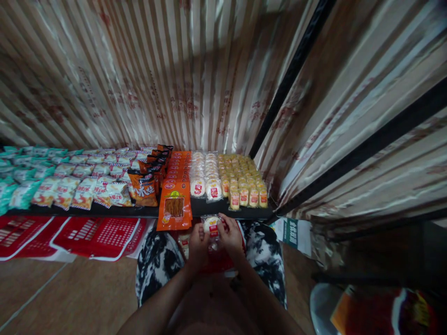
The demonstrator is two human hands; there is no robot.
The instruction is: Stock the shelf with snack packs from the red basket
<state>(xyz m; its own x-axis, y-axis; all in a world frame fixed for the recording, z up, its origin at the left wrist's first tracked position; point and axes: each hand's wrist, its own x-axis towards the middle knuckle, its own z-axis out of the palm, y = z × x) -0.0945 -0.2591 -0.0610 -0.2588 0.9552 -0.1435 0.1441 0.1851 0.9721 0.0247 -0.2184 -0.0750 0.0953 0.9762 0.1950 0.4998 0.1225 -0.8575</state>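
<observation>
Seated posture viewed from above, with the left forearm (167, 295) and right forearm (263, 293) converging forward between parted knees, the left hand (199, 243) and right hand (230, 236) close together, fingers bent in opposed grips.

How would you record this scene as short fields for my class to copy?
Left hand: grips the left side of a transparent-wrapped, red-labelled round white cake
Right hand: holds the same cake's right side
Black shelf, left to right: teal packets; white-and-orange packets; orange-and-black packets; flat orange packs; wrapped round white cakes; wrapped yellow cakes
Below shelf, left: red plastic baskets
Behind shelf: shiny striped sheeting
Legs: black-and-white patterned trousers
</observation>
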